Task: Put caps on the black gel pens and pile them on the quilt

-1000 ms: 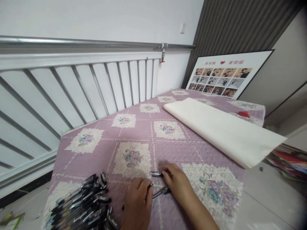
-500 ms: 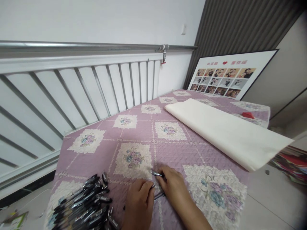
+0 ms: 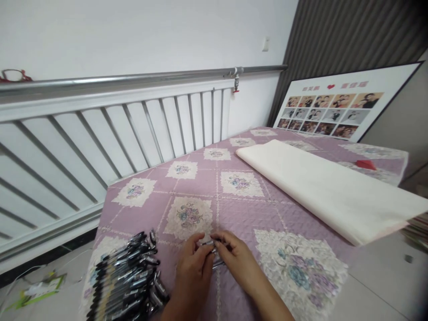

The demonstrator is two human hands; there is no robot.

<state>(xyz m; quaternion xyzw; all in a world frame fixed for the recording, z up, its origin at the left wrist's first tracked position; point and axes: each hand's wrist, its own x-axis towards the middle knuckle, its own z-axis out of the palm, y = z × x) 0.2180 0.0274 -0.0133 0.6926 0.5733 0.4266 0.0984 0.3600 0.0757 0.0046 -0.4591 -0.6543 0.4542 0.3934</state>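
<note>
My left hand point(image 3: 193, 266) and my right hand point(image 3: 234, 258) meet over the purple quilted cover point(image 3: 234, 200), fingertips pinched together on a small silver pen part point(image 3: 207, 243). A second pen point(image 3: 218, 263) lies on the cover just under the hands, partly hidden by them. A large pile of black pens point(image 3: 125, 281) lies at the near left corner, close to my left hand.
A long cream fabric roll point(image 3: 327, 187) lies across the right side and overhangs the edge. A white slatted rail point(image 3: 100, 129) runs along the left. A photo board point(image 3: 337, 109) leans at the back. A small red object point(image 3: 365, 164) sits far right.
Both hands came together and lifted the silver pen part off the cover; before, the right hand was reaching for it. The camera view shifted slightly right.
</note>
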